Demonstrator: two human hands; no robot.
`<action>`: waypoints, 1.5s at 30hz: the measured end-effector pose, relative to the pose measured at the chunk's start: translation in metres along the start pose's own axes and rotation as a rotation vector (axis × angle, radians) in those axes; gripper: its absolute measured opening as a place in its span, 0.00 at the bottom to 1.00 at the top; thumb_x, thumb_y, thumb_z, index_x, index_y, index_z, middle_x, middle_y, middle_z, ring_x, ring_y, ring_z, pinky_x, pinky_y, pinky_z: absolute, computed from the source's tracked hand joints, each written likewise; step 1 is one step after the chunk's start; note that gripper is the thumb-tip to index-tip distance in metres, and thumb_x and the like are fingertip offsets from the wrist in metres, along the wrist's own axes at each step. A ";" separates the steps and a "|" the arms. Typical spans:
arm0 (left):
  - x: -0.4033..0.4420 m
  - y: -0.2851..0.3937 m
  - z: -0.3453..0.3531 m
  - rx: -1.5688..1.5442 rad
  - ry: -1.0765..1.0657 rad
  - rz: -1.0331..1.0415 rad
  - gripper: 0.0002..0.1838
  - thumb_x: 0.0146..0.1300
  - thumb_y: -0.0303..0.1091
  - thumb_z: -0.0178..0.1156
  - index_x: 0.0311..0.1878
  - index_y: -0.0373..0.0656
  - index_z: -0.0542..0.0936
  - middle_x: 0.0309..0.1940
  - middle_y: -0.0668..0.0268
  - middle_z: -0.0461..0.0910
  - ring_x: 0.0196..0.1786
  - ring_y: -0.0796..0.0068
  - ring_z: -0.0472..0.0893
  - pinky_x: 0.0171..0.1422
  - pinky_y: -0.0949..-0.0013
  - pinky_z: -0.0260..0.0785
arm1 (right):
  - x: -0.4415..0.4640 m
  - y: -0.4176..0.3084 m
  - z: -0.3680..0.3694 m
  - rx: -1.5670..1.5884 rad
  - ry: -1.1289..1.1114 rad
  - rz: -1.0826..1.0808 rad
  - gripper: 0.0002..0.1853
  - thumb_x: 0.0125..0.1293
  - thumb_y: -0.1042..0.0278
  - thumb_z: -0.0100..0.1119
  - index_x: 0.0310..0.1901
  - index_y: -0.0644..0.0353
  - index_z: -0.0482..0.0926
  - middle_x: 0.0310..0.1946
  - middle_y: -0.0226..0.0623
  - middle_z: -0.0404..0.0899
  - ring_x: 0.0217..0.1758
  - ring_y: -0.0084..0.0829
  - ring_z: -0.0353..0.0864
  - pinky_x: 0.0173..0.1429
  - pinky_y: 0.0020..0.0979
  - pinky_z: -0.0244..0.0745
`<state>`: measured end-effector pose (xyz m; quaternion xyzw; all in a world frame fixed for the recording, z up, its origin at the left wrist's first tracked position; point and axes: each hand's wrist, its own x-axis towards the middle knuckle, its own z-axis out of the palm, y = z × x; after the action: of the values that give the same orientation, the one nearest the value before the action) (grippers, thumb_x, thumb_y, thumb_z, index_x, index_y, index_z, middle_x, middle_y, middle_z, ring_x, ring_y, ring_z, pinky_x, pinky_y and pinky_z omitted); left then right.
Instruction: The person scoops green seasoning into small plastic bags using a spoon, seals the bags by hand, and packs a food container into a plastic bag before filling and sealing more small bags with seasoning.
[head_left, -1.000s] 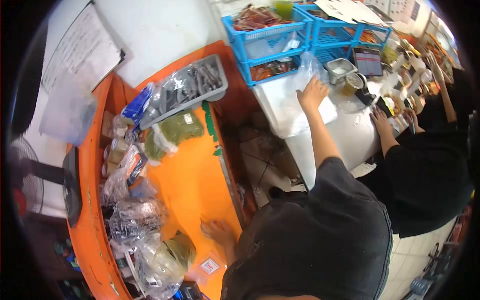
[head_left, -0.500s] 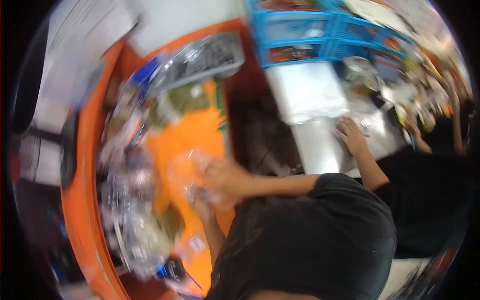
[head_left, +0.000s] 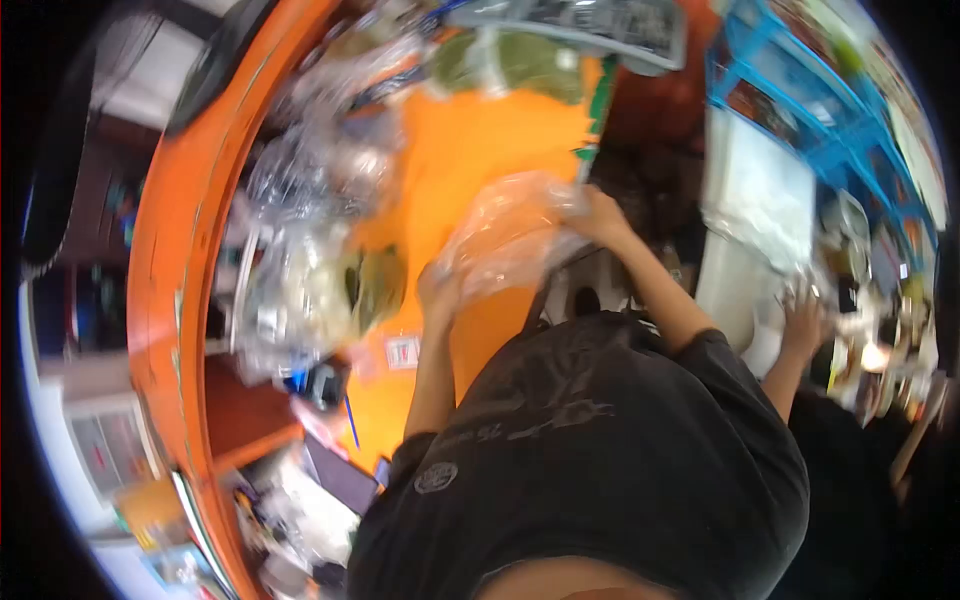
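A clear plastic bag (head_left: 515,225) is stretched between my two hands above the orange counter (head_left: 460,130). My left hand (head_left: 440,290) is closed on its lower left end. My right hand (head_left: 600,215) grips the opposite end, near the counter's right edge. The bag looks empty and is slightly blurred. Below and left of it, a small clear packet with a red and white label (head_left: 403,351) lies on the counter. A green bundle in clear plastic (head_left: 375,285) sits left of my left hand.
Plastic-wrapped goods (head_left: 300,290) line the counter's left side. Green packages (head_left: 530,65) and a grey tray (head_left: 640,35) are at the far end. On the right are a stack of clear bags (head_left: 765,190), blue crates (head_left: 790,90) and a co-worker's hand (head_left: 803,320).
My right hand has come from the bag stack on the right to the orange counter, bringing a clear bag. Both hands now hold it spread out. The view has turned left.
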<state>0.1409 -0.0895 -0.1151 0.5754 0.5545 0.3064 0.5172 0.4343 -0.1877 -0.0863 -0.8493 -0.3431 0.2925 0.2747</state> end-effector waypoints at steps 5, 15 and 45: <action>-0.001 -0.003 0.004 -0.066 0.043 0.017 0.12 0.52 0.31 0.69 0.37 0.36 0.82 0.29 0.65 0.82 0.30 0.77 0.78 0.34 0.70 0.72 | -0.009 -0.004 0.006 -0.137 0.281 -0.384 0.47 0.43 0.53 0.76 0.61 0.68 0.62 0.51 0.56 0.75 0.51 0.51 0.77 0.53 0.41 0.74; -0.001 -0.019 -0.012 -0.044 0.151 -0.117 0.12 0.57 0.36 0.67 0.29 0.35 0.82 0.17 0.67 0.77 0.17 0.78 0.74 0.22 0.69 0.68 | -0.052 -0.074 0.000 -0.028 0.394 -0.774 0.12 0.54 0.73 0.59 0.41 0.64 0.77 0.35 0.49 0.79 0.42 0.44 0.79 0.48 0.38 0.71; 0.007 0.051 -0.016 1.237 -0.697 0.214 0.40 0.35 0.51 0.76 0.55 0.43 0.79 0.54 0.50 0.77 0.56 0.55 0.78 0.61 0.57 0.69 | -0.026 -0.101 0.031 -0.498 -0.684 -0.908 0.26 0.55 0.58 0.66 0.53 0.63 0.76 0.55 0.51 0.75 0.59 0.52 0.73 0.63 0.47 0.65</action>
<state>0.1438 -0.0713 -0.0640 0.8787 0.3698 -0.2164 0.2106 0.3554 -0.1368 -0.0320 -0.5153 -0.7967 0.3133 0.0396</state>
